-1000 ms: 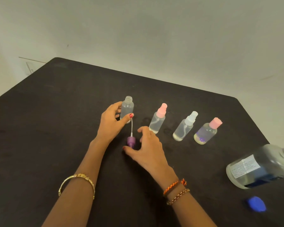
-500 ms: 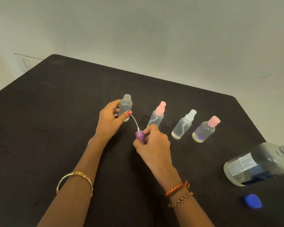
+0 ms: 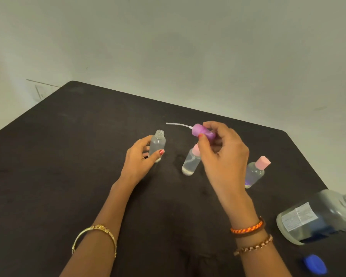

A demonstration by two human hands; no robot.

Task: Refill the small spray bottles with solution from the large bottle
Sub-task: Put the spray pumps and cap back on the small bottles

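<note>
A black table (image 3: 68, 176) fills most of the view, with a pale wall behind it. At its right edge lies the large bottle (image 3: 316, 216), tipped on its side, part full of clear liquid, and its blue cap (image 3: 315, 263) sits loose on the table just in front of it. Well to the left of the large bottle stands an open small bottle (image 3: 157, 143), upright, its threaded neck bare and its inside nearly empty. The left hand (image 3: 140, 158) grips this open bottle, fingers and thumb curled round its body. To the right of the open bottle stand two more small bottles: one with a pink spray top (image 3: 191, 161), then one with a pink cap (image 3: 255, 172) nearer the large bottle. The right hand (image 3: 222, 152) hovers above the table between them, pinching a purple spray top (image 3: 203, 132) in its fingertips. The spray top lies almost level, and its thin white tube (image 3: 177, 124) points left toward the open bottle's neck, just short of it and a little higher. The open bottle looks ready for filling, and the large bottle lies off to the right, nearer the right hand, which would likely need to put the spray top down first.
</note>
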